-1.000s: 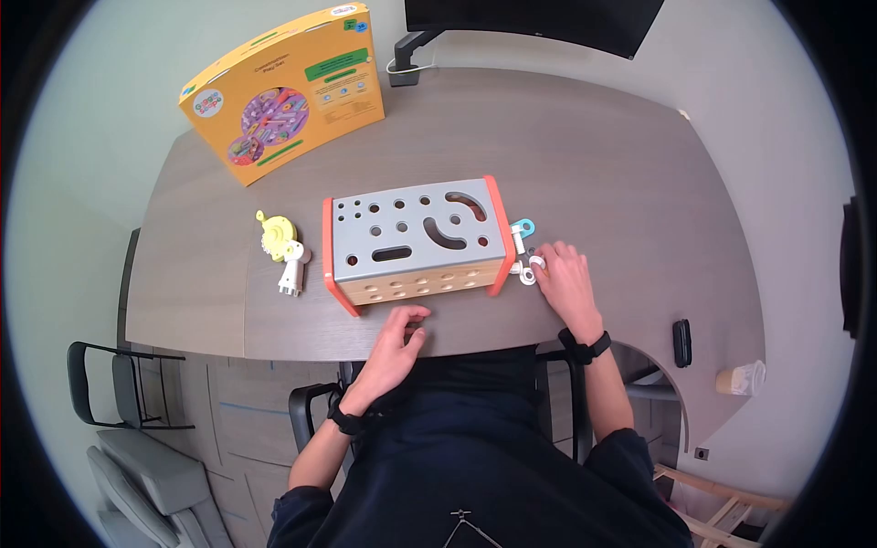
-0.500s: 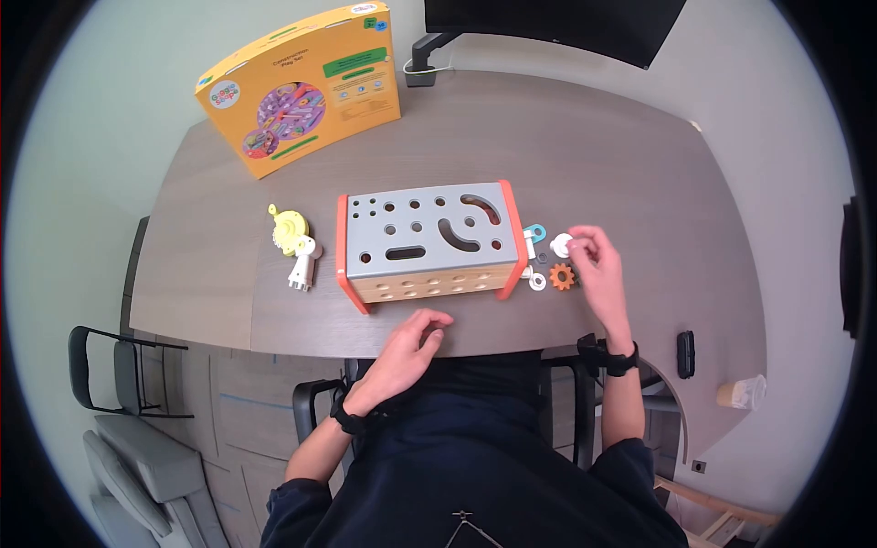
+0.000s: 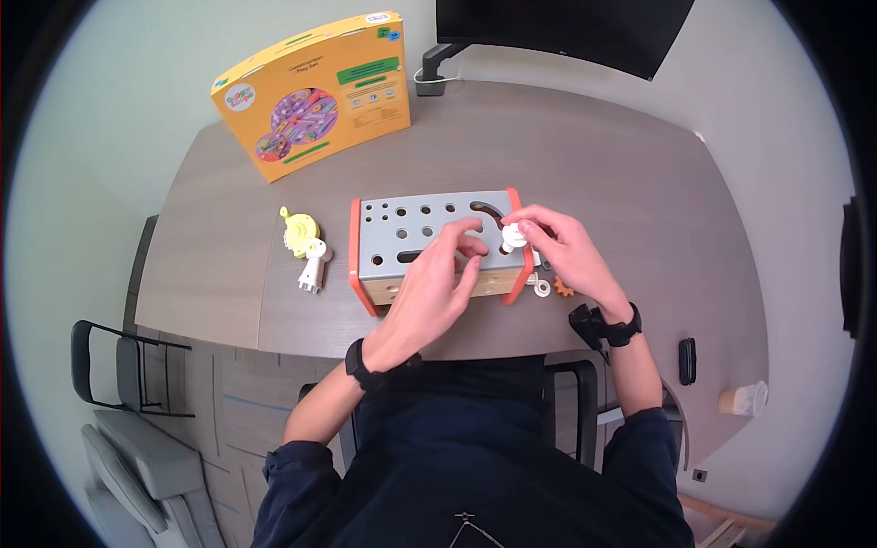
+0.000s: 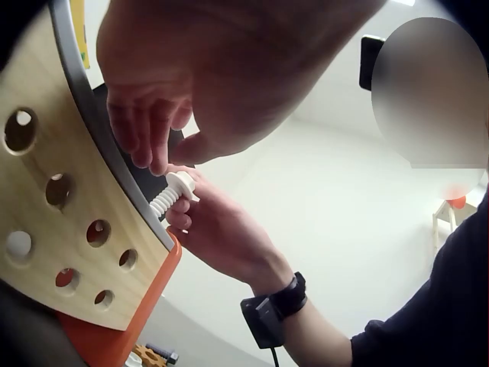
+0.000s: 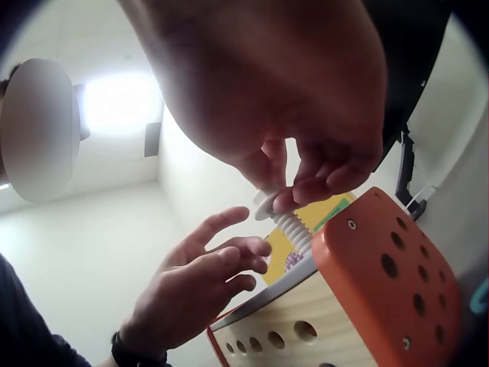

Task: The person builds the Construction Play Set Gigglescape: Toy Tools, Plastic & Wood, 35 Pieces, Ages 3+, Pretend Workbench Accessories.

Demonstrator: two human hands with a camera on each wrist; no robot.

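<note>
A white toy screw (image 4: 172,196) with a thick threaded shaft stands slightly tilted over the right end of the toy workbench (image 3: 379,241). My right hand (image 3: 571,256) pinches its head between thumb and fingers. In the right wrist view, the shaft of the screw (image 5: 292,231) points down to the grey top near the orange end panel (image 5: 386,287). My left hand (image 3: 434,297) hovers above the front of the bench with loosely bent fingers, holding nothing. Its fingertips are just left of the screw.
An orange gear (image 3: 564,287) and a white ring-ended piece (image 3: 543,288) lie right of the bench. Left of it are a yellow disc-shaped toy (image 3: 300,235) and a white pronged piece (image 3: 312,272). A yellow box (image 3: 365,105) stands behind; a black case (image 3: 687,361) lies right.
My right hand has picked up the white screw from beside the bench and carried it left over the top. My left hand has risen from the table's front to above the bench.
</note>
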